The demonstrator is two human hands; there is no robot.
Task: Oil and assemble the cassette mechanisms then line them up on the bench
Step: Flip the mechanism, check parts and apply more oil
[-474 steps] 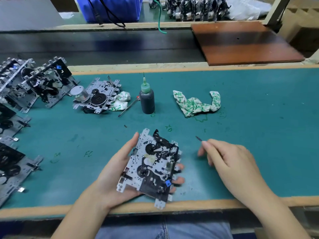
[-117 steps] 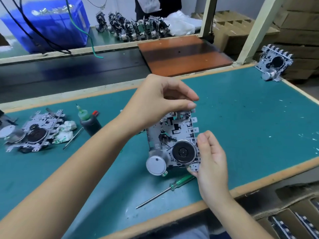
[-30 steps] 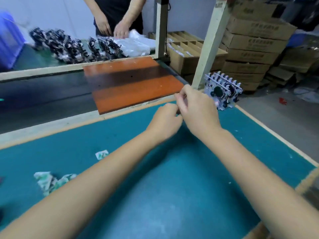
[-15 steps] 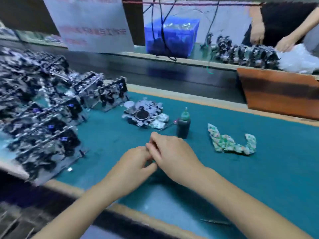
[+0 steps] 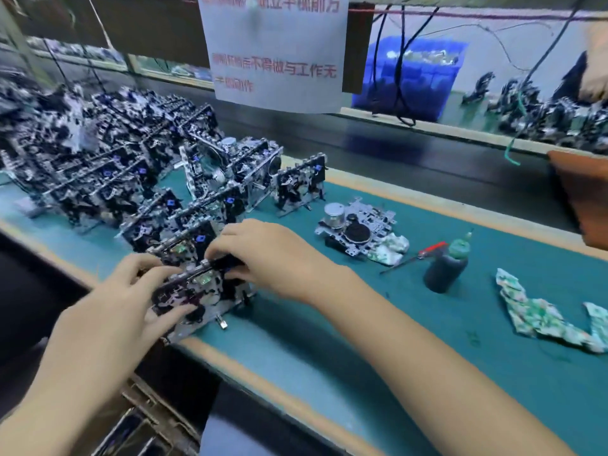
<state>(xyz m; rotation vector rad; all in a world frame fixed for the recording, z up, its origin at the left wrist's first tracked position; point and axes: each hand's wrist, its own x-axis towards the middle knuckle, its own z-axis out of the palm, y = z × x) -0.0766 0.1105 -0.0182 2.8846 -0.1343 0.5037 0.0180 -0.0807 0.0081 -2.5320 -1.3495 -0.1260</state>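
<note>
We see both hands on one cassette mechanism (image 5: 200, 292) that stands tilted on its edge at the near left edge of the table (image 5: 411, 350), at the front end of a row of other mechanisms (image 5: 138, 189) that stand leaning one behind another and fill the left part of the green surface. The left hand (image 5: 131, 301) holds the mechanism from the near side, its fingers curled over the upper rim and its thumb pressed on the dark front face, so its grip is closed on the part. The right hand (image 5: 263, 255) reaches across from the right, and its fingers curl down over the top edge of the same mechanism, gripping it too. Further right, a single mechanism (image 5: 358, 228) lies flat on the table with its round silver motor up, and its right corner rests on a crumpled white and green cloth (image 5: 390, 250). Just beside that cloth lies a thin tool with a red handle (image 5: 418, 255), and next to it stands a dark oil bottle (image 5: 447, 266) with a green nozzle cap. A larger crumpled patterned rag (image 5: 546, 317) lies well apart, near the right edge of the view. A paper notice with red characters (image 5: 276, 54) hangs above the table, and behind it a blue bin (image 5: 418, 77) stands on the far side.
</note>
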